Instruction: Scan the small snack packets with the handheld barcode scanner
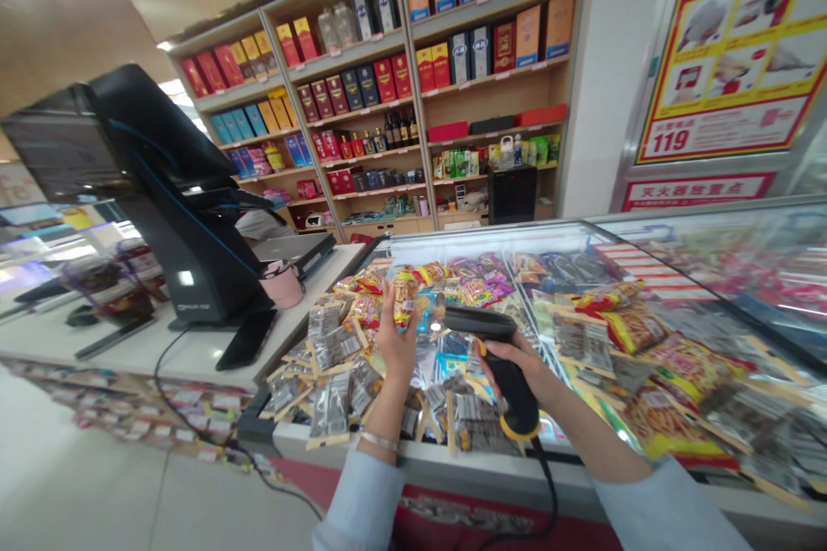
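The left hand (395, 353) is raised upright, its grip pinching a snack packet (406, 297) on end. The right hand (526, 366), forearm angled inward, grips closed around a barcode scanner (481, 323), whose nose sits just beside the packet, above a glass case of snacks (730, 228).

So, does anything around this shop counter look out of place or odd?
A loose black cable droops off the white counter and trails across the floor, a possible trip hazard. The snack packets lie jumbled in the glass case, not in rows.
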